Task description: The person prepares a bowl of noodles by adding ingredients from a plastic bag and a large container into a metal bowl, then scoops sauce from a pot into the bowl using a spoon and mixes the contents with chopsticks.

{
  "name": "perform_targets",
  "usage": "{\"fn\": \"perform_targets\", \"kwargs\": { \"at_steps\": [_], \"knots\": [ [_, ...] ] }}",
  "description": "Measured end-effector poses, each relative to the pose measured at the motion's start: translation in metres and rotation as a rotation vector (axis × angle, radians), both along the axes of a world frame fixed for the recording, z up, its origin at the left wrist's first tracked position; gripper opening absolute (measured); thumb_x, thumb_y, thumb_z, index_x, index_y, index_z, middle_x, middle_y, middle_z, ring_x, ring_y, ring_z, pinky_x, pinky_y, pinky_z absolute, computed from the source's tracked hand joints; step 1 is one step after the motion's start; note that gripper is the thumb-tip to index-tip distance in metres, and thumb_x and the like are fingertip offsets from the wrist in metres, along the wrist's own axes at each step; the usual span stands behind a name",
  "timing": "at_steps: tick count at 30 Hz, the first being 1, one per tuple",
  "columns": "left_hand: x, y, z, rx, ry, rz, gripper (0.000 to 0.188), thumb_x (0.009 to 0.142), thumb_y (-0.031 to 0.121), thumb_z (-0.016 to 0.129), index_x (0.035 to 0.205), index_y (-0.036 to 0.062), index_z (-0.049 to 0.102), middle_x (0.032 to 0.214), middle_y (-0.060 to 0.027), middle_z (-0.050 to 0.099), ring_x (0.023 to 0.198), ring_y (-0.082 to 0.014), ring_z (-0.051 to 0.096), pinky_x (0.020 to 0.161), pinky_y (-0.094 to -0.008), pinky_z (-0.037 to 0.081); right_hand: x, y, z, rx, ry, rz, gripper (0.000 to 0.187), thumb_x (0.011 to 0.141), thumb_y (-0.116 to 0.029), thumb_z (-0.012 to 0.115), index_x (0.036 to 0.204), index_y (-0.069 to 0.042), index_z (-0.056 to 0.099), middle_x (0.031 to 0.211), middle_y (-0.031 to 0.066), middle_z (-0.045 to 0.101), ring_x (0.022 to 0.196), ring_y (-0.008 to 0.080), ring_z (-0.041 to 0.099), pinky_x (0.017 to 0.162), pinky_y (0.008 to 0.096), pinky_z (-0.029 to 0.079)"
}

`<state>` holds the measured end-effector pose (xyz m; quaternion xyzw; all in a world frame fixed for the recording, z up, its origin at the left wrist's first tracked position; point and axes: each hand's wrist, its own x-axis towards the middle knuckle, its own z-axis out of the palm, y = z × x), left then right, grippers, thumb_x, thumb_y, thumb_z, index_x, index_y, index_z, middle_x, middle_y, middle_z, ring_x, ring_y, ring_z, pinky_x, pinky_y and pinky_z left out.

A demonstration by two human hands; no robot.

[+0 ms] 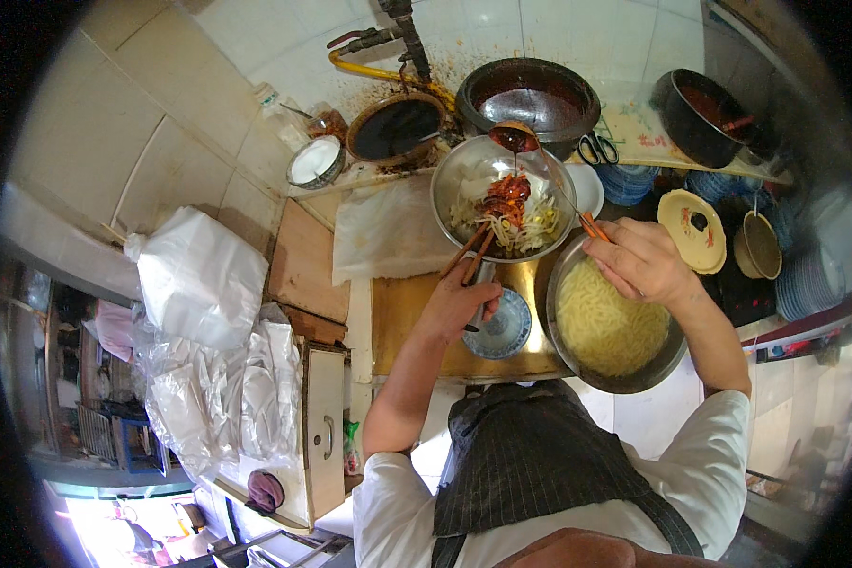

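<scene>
My left hand (454,308) is closed around a pair of chopsticks (473,248), whose tips reach into a metal mixing bowl (439,208). Bean sprouts (538,227) and other pale shreds lie in that bowl, topped by a red chili sauce (506,199). In my right hand (642,262) is the handle of a ladle (515,140), its scoop tilted above the bowl with dark red sauce running down from it. Below my right hand stands a metal pot (677,355) holding pale yellow strips (608,322) in liquid. A blue-and-white bowl (500,331) sits between my forearms.
Behind the mixing bowl is a dark pot (483,76) with red residue; scissors (597,150) lie beside it. A pan of dark liquid (395,128) and a bowl of white powder (315,161) stand back left. Right are another black pot (696,123) and stacked plates (809,284). Plastic bags (204,284) hang left.
</scene>
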<state>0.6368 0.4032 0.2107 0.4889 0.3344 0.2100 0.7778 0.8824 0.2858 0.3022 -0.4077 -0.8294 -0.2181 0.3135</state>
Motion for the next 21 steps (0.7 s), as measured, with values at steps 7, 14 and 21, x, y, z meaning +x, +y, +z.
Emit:
{"fn": "perform_targets", "kwargs": {
  "at_steps": [7, 14, 21],
  "knots": [
    [0.001, -0.002, 0.0, -0.011, 0.003, 0.04, 0.028, 0.079, 0.003, 0.061, 0.103, -0.0028, 0.05, 0.065, -0.0078, 0.054, 0.052, -0.0153, 0.05, 0.046, -0.0262, 0.039, -0.001, -0.004, 0.002, -0.041, 0.03, -0.002, 0.026, 0.068, -0.003, 0.067, 0.093, -0.001, 0.061, 0.077, 0.0107, 0.057, 0.061, 0.0231, 0.057, 0.051, 0.0297, 0.048],
    [0.001, -0.005, 0.006, -0.025, -0.002, 0.034, 0.032, 0.078, 0.003, 0.062, 0.107, -0.0037, 0.05, 0.064, -0.0079, 0.055, 0.052, -0.0157, 0.051, 0.047, -0.0276, 0.04, 0.006, 0.011, 0.0, -0.352, 1.556, -0.102, 0.019, 0.09, -0.016, 0.053, 0.095, 0.002, 0.059, 0.073, 0.0076, 0.061, 0.055, 0.0106, 0.055, 0.052, 0.0229, 0.047],
    [0.001, -0.004, 0.004, -0.009, 0.013, 0.015, 0.029, 0.078, 0.003, 0.062, 0.104, -0.0037, 0.052, 0.064, -0.0077, 0.055, 0.052, -0.0152, 0.051, 0.047, -0.0274, 0.04, 0.055, 0.064, -0.004, -0.282, 1.988, 0.059, 0.02, 0.09, -0.016, 0.05, 0.098, 0.002, 0.055, 0.071, 0.0088, 0.06, 0.056, 0.0122, 0.055, 0.05, 0.0215, 0.046]
  ]
}}
